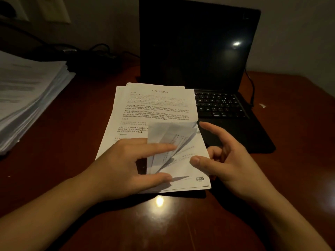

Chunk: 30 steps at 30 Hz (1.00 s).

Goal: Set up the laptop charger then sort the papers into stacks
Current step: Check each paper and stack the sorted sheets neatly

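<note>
Head view: we see the papers (pixel 154 109) stacked on the tabletop (pixel 72 142), overlapping the left of the open laptop (pixel 199 51). Our left hand (pixel 123 160) keeps a wide grip, straight forefinger and thumb pressing on the turned-up page corners (pixel 170 131). Our right hand (pixel 232 160) lays its thumb on the sheet beneath; whether that grip pinches, we cannot tell. A cable (pixel 251 87) meets the laptop's right side.

Left grip (pixel 130 163) at 7 o'clock, index and thumb straight, right grip (pixel 235 160) at 4 o'clock, index extended, other fingers loosely curled
</note>
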Available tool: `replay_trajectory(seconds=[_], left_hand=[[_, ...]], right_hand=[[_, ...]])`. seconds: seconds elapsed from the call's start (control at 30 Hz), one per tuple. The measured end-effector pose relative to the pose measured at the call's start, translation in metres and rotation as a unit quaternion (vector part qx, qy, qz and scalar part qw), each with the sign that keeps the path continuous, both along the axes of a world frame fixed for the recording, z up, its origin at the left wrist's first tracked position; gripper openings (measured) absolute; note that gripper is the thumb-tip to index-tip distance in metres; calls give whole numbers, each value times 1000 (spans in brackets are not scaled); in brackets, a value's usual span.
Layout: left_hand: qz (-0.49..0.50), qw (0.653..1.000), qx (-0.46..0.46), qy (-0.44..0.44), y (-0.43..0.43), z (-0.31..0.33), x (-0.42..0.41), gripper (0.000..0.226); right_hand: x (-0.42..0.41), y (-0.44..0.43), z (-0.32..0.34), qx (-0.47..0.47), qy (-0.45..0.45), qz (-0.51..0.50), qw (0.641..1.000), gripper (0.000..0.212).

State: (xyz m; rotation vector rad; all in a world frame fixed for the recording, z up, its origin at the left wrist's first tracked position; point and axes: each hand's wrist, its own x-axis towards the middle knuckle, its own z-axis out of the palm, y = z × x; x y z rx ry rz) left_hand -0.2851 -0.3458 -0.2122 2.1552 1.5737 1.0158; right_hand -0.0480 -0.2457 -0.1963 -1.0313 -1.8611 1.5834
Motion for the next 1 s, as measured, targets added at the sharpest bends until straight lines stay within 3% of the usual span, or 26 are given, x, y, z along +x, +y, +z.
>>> replay_trajectory(seconds=[0.13, 0.3, 0.47, 0.57, 0.67, 0.77, 0.83, 0.9, 0.97, 1.0], left_hand=[[4, 1000, -19, -5, 0, 0, 0, 66], [-2, 999, -17, -33, 1, 0, 3, 49], [28, 998, -13, -49, 0, 1, 6, 64], [10, 999, -20, -25, 1, -3, 4, 44], [1, 999, -15, 31, 1, -4, 2, 60], [8, 999, -14, 30, 0, -3, 3, 66], [18, 1000, -14, 1, 1, -3, 4, 56], [22, 999, -16, -39, 2, -2, 4, 48], [16, 995, -23, -92, 2, 3, 7, 56], [14, 992, -34, -121, 1, 5, 8, 64]], right_hand=[[-2, -1, 0, 3, 4, -9, 1000, 82], [-2, 1, 0, 2, 3, -7, 1000, 77], [9, 4, 3, -20, 8, 31, 999, 83], [7, 2, 3, -7, 9, 33, 999, 83], [4, 1, 1, -1, 12, 20, 1000, 82], [1, 2, -2, 13, 3, 5, 1000, 82], [-1, 0, -1, 12, -3, -12, 1000, 72], [-2, -2, 4, 9, -10, -46, 999, 47], [-2, 2, 6, -14, 1, -94, 995, 29], [-2, 5, 7, -42, 8, -109, 993, 33]])
